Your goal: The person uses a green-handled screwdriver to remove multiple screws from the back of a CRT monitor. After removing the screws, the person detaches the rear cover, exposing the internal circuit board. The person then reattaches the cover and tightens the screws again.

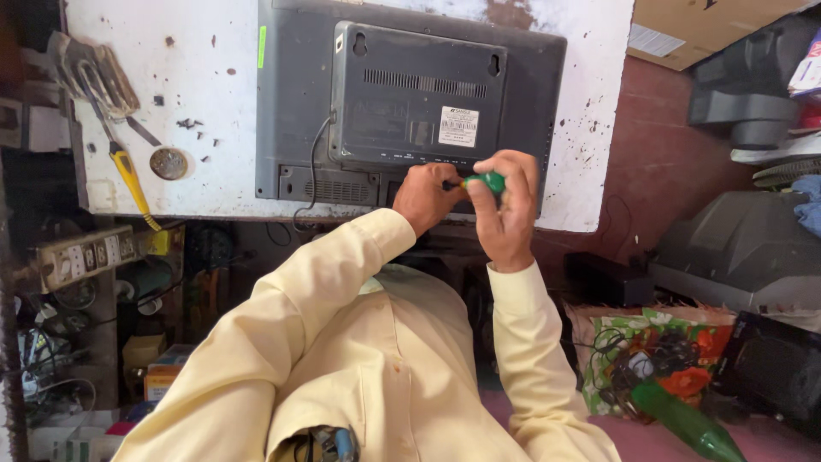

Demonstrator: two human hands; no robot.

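A grey flat-screen television (410,94) lies face down on a white, stained workbench (171,77), its back panel toward me. My right hand (506,205) is closed around the green handle of a screwdriver (487,181) at the set's near edge. My left hand (428,195) rests beside it on the same edge, its fingers touching the screwdriver's shaft. The tip is hidden behind my hands. Both my arms are in pale yellow sleeves.
A yellow-handled tool (128,175) and a round metal lid (168,162) lie on the bench at left. A power strip (81,254) hangs below. Dark television casings (744,239) stand at right, with a floral bag of cables (658,351) and a green bottle (688,423).
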